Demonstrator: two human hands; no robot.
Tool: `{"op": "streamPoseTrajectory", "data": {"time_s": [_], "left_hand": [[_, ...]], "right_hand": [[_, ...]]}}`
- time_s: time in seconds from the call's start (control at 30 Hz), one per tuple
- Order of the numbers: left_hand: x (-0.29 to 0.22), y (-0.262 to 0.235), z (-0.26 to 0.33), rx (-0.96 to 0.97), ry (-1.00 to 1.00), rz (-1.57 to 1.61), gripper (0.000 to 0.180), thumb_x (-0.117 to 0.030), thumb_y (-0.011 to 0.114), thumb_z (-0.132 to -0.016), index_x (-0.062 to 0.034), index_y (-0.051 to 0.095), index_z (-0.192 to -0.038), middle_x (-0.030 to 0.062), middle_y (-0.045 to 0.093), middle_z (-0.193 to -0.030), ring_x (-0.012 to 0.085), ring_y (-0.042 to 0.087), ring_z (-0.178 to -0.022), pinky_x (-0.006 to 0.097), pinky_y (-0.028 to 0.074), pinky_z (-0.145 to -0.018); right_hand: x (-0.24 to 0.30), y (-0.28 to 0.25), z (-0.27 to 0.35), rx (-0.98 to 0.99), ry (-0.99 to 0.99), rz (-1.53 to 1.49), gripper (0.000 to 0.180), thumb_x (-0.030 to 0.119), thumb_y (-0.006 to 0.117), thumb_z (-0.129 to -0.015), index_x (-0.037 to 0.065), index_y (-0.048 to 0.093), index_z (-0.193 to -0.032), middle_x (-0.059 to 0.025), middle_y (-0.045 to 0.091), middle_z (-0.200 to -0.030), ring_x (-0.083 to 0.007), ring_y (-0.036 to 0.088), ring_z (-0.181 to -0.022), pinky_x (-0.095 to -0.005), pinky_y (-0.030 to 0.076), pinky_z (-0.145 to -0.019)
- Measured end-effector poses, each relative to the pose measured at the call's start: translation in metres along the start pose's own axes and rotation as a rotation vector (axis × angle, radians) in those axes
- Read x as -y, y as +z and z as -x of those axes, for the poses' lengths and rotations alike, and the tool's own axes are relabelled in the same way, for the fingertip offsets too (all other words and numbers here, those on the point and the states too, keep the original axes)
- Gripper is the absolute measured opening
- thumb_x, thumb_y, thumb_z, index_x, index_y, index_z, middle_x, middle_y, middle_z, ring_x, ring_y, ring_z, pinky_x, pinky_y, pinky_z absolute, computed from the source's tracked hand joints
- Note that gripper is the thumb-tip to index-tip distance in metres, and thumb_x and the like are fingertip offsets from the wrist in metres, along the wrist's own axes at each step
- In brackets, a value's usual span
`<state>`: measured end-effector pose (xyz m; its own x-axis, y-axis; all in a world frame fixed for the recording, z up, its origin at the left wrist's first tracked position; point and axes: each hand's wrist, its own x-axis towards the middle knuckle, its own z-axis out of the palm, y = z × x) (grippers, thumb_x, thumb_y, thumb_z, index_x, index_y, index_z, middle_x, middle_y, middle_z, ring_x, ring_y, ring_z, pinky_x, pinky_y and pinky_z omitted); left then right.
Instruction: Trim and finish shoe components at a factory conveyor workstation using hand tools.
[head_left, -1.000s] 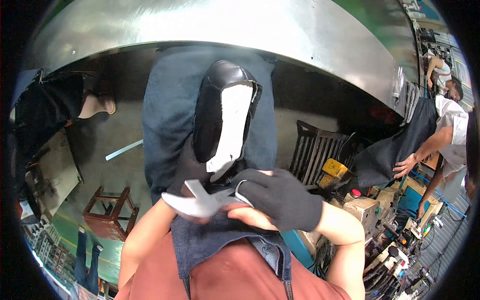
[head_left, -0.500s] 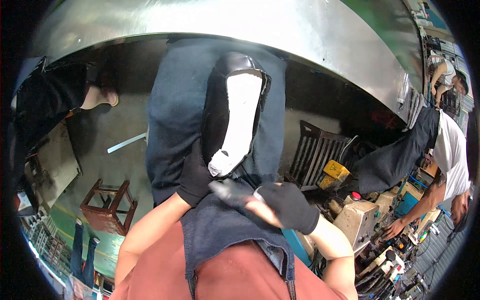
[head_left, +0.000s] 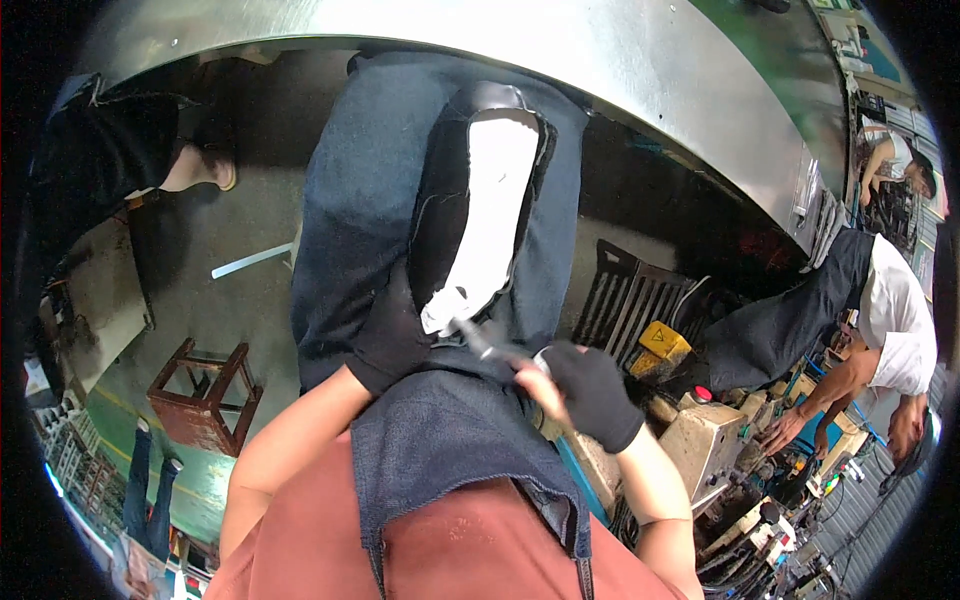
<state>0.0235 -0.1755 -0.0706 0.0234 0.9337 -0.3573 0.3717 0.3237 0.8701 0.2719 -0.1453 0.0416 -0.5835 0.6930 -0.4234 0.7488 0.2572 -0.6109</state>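
A black shoe [head_left: 440, 230] lies sole-up on my lap, its white sole [head_left: 492, 210] facing me, over a dark denim apron [head_left: 450, 440]. My left hand [head_left: 392, 338], in a black glove, grips the shoe's near end from the left. My right hand [head_left: 590, 392], also in a black glove, holds a thin metal hand tool [head_left: 474, 338]. The tool's tip rests at the near edge of the white sole.
A small wooden stool [head_left: 205, 395] stands on the floor at lower left. A curved metal panel [head_left: 620, 70] arches overhead. To the right, a person in a white shirt and dark apron [head_left: 880, 320] bends over a cluttered machine bench [head_left: 710, 440]. Another person [head_left: 110, 160] is at upper left.
My right hand has shifted right and lowered, turning the tool from lying flat across my lap to pointing at the sole's near edge. The shoe sits higher and more upright in view.
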Motion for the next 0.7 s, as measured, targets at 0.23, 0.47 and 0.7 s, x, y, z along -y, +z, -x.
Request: {"op": "streamPoseTrajectory", "data": {"time_s": [0.23,0.47,0.7], "left_hand": [[-0.001,-0.006,-0.004,0.102,0.063,0.097,0.087,-0.036,0.085,-0.072,0.0012,0.037,-0.135,0.0203,0.058,-0.125,0.0323,0.06,-0.114,0.041,0.048,-0.096],[0.036,-0.005,0.007,0.314,0.272,-0.001,0.1,-0.032,0.087,-0.069,0.0016,0.03,-0.143,0.0239,0.048,-0.137,0.035,0.052,-0.125,0.041,0.042,-0.106],[0.038,0.004,0.01,0.279,-0.266,0.561,0.108,-0.034,0.087,-0.067,0.0028,0.025,-0.147,0.0249,0.043,-0.143,0.0362,0.044,-0.134,0.042,0.036,-0.112]], "right_hand": [[0.046,0.026,-0.038,-0.097,-0.528,-0.186,0.037,0.04,0.072,-0.083,0.004,0.062,-0.077,-0.0134,0.059,-0.082,-0.0258,0.06,-0.074,-0.035,0.05,-0.059],[0.016,0.033,-0.036,-0.164,-0.313,0.085,0.039,0.041,0.07,-0.085,0.006,0.058,-0.074,-0.0107,0.057,-0.077,-0.0272,0.06,-0.069,-0.038,0.05,-0.059],[0.02,0.021,-0.032,-0.237,-0.29,-0.053,0.039,0.04,0.073,-0.083,0.003,0.059,-0.078,-0.0134,0.061,-0.082,-0.0341,0.063,-0.074,-0.0434,0.051,-0.064]]}}
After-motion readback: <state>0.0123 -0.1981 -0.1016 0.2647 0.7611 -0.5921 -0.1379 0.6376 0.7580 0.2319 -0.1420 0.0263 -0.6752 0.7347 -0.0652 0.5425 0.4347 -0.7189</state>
